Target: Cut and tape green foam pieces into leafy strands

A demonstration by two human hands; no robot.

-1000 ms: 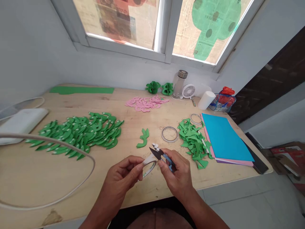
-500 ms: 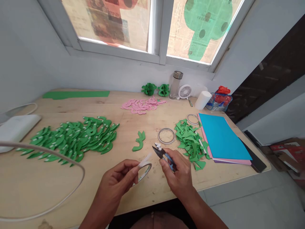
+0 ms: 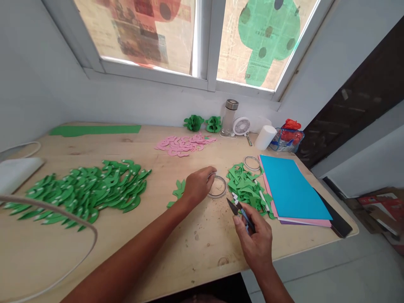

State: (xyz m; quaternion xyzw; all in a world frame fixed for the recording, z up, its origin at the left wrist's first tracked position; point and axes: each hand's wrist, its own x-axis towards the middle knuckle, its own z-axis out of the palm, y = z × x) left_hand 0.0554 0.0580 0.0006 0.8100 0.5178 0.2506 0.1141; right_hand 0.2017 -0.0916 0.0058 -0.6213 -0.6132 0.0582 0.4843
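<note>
My left hand (image 3: pixel 199 184) reaches forward over the table, its fingers closed at the edge of a roll of double-sided tape (image 3: pixel 224 193). A bit of white shows at the fingertips; the hand hides part of the roll. Partly behind that wrist lies a green cut-out piece (image 3: pixel 179 189). My right hand (image 3: pixel 255 231) is wrapped round a pair of thread snips (image 3: pixel 242 213), blades pointing away to the upper left. Small white bits of tape (image 3: pixel 235 197) are at the blades. Just beyond the snips is a heap of green scraps (image 3: pixel 241 183).
Stacked green cut-outs with white tape bits (image 3: pixel 94 189) spread at the left. Pink cut-outs (image 3: pixel 183 144) lie farther back, before two green paper balls (image 3: pixel 193 123), a bottle (image 3: pixel 229 118) and a small fan (image 3: pixel 241 126). Coloured sheets (image 3: pixel 293 189) lie right. A cable (image 3: pixel 91 240) crosses front left.
My left hand has moved forward with the tape roll, to where another roll lay on the table. My right hand has shifted right, still holding the snips. The view has moved slightly.
</note>
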